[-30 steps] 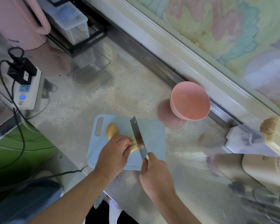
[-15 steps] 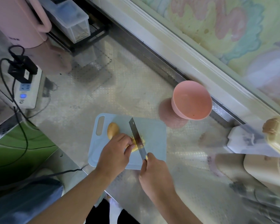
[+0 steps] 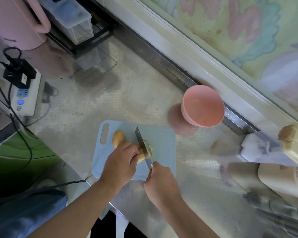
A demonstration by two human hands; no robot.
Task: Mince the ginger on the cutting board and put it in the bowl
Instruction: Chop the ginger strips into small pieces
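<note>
ginger (image 3: 145,149) pinned under left hand (image 3: 120,163) fingertips (image 3: 136,152).

Single head-worn wide-angle view, looking steeply down and forward from close above the metal counter (image 3: 127,100). The cutting board (image 3: 162,143) lies near centre, the bowl (image 3: 203,107) farther right, the wall runs diagonally across the far right.

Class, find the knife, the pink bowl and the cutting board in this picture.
knife (image 3: 140,138): head view, middle of the blade.
pink bowl (image 3: 187,112): head view, outer wall on its left side.
cutting board (image 3: 163,146): head view, bare right part.
</note>
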